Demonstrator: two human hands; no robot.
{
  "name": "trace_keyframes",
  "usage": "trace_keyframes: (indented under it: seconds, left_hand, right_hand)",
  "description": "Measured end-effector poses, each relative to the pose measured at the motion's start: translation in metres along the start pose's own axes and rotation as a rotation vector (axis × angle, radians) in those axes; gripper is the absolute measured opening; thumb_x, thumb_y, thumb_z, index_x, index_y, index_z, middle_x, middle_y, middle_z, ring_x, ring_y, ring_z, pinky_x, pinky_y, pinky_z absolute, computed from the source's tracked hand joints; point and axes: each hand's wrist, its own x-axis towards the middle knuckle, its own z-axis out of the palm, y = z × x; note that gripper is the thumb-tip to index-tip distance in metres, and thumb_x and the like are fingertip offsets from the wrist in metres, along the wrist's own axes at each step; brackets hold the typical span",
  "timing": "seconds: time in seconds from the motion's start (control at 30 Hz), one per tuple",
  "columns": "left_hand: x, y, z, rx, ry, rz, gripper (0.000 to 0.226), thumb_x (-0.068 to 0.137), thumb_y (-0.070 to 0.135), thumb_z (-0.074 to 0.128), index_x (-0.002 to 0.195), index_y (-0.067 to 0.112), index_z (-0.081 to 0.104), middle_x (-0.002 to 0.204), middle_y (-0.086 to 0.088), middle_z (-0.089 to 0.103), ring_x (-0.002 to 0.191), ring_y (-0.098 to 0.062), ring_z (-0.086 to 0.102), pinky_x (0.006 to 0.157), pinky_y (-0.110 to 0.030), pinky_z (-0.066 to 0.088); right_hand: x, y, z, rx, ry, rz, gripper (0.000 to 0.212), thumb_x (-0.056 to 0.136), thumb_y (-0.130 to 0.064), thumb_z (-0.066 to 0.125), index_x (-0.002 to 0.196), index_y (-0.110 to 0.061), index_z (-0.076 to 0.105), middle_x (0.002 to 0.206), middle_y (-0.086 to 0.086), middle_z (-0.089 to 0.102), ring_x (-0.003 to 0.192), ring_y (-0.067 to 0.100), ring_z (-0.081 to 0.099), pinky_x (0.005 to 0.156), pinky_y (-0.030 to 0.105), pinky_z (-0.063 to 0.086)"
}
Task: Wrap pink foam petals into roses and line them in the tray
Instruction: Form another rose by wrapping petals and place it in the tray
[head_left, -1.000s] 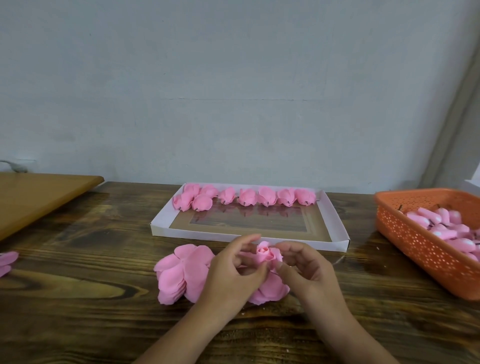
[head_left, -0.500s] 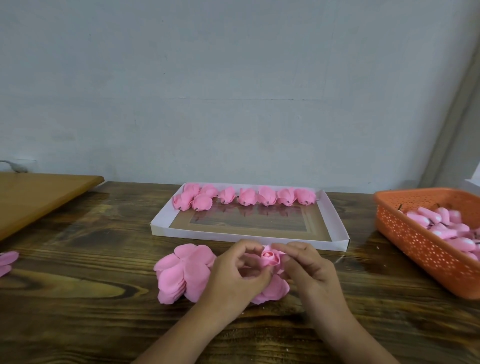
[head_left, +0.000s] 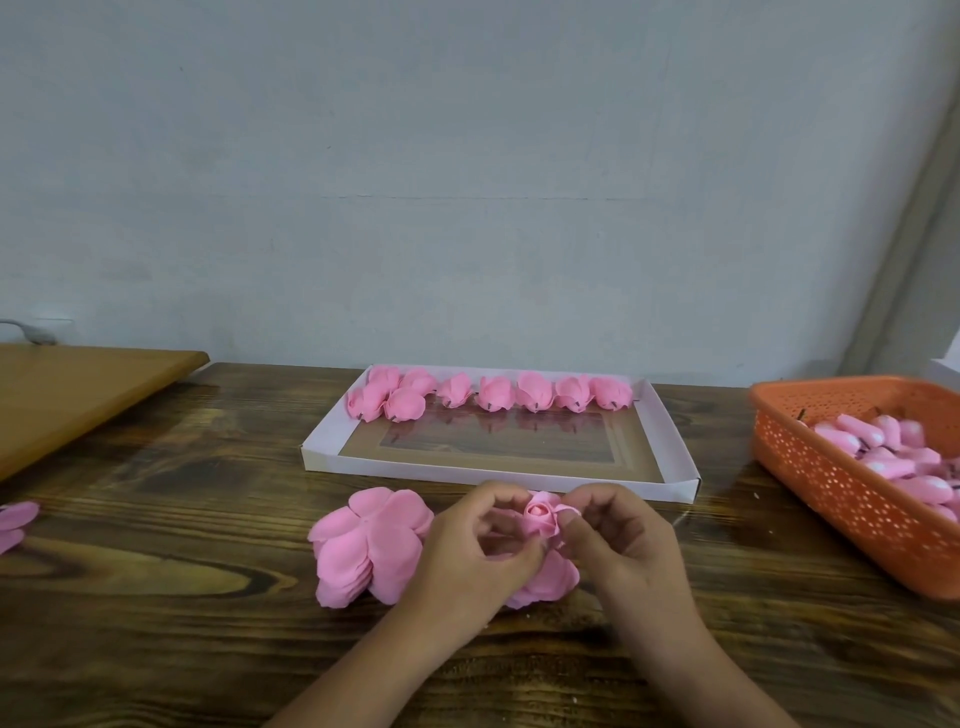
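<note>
At lower centre of the frame, both hands worked one pink rose bud (head_left: 540, 515) just in front of the tray (head_left: 675, 457).

Left hand (head_left: 467, 566) grip curled round the bud's left side, holding it; right hand (head_left: 618, 545) grip pinched a petal at the bud's right edge. Loose petal stack (head_left: 371, 545) lay on the bench (head_left: 156, 597) touching the left hand. A row of finished roses (head_left: 493, 394) sat along the tray's far wall, upper centre. Orange basket (head_left: 831, 478) with pink pieces stood at right; more petals (head_left: 15, 522) at far left.
</note>
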Motion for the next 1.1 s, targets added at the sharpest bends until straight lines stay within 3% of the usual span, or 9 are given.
trace_keyframes:
  seconds: [0.27,0.53,0.67,0.8,0.93,1.1]
  left_hand:
    - [-0.001,-0.003,-0.001,0.032,-0.035,-0.004,0.028,0.075,0.044,0.078,0.101,0.046,0.069,0.095,0.008,0.076,0.092,-0.011,0.074,0.072,-0.027,0.062]
    - [-0.001,0.0,-0.003,0.079,-0.088,0.014,0.033,0.077,0.043,0.075,0.109,0.05,0.067,0.101,0.015,0.074,0.097,-0.006,0.071,0.079,-0.025,0.061]
    - [-0.002,0.001,-0.003,0.092,-0.114,0.027,0.037,0.08,0.043,0.074,0.115,0.052,0.066,0.105,0.017,0.074,0.099,-0.007,0.071,0.081,-0.027,0.061]
    - [-0.003,0.002,-0.001,0.096,-0.119,0.048,0.037,0.08,0.042,0.073,0.114,0.053,0.068,0.107,0.018,0.073,0.098,-0.009,0.071,0.079,-0.026,0.061]
    - [-0.002,0.007,-0.001,0.072,-0.101,0.052,0.031,0.084,0.038,0.071,0.108,0.056,0.069,0.105,0.017,0.074,0.097,-0.006,0.072,0.077,-0.021,0.059]
    - [0.0,0.006,-0.004,0.027,-0.101,0.013,0.025,0.089,0.031,0.069,0.111,0.042,0.073,0.103,0.012,0.077,0.099,-0.009,0.073,0.082,-0.027,0.06]
  right_hand:
    - [-0.002,0.0,0.002,-0.007,0.033,0.058,0.015,0.091,-0.005,0.065,0.082,-0.016,0.071,0.08,0.012,0.072,0.074,0.032,0.067,0.07,0.055,0.056]
    - [-0.001,-0.006,0.002,-0.043,0.057,0.08,0.019,0.088,-0.004,0.067,0.079,-0.02,0.073,0.09,-0.003,0.075,0.083,0.023,0.07,0.075,0.054,0.06]
    - [-0.001,-0.006,0.001,-0.047,0.017,0.113,0.014,0.089,-0.007,0.066,0.079,-0.015,0.071,0.081,0.012,0.073,0.079,0.037,0.069,0.075,0.059,0.057]
    - [-0.001,-0.006,0.002,-0.053,0.055,0.114,0.015,0.089,-0.007,0.067,0.076,-0.013,0.07,0.074,0.014,0.071,0.074,0.04,0.068,0.069,0.055,0.059]
    - [0.0,-0.007,0.001,-0.032,0.021,0.107,0.015,0.089,-0.009,0.068,0.077,-0.015,0.072,0.076,0.013,0.072,0.075,0.038,0.068,0.072,0.054,0.057]
    - [-0.001,-0.008,0.001,0.003,-0.045,0.133,0.016,0.09,-0.017,0.064,0.082,-0.018,0.078,0.08,0.009,0.073,0.07,0.019,0.064,0.069,0.033,0.054]
